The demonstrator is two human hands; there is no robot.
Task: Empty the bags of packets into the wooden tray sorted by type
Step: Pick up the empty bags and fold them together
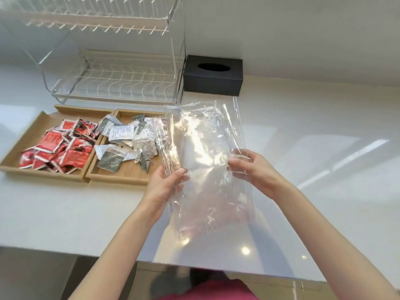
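A clear plastic bag with nothing visible inside it is held up flat over the white counter. My left hand pinches its left edge and my right hand pinches its right edge. To the left lies the wooden tray with two compartments. Several red packets fill the left compartment. Several white and grey packets lie in the right compartment, partly behind the bag's left side.
A wire dish rack stands behind the tray. A black tissue box sits against the wall to its right. The white counter stretches right and its front edge runs near my body.
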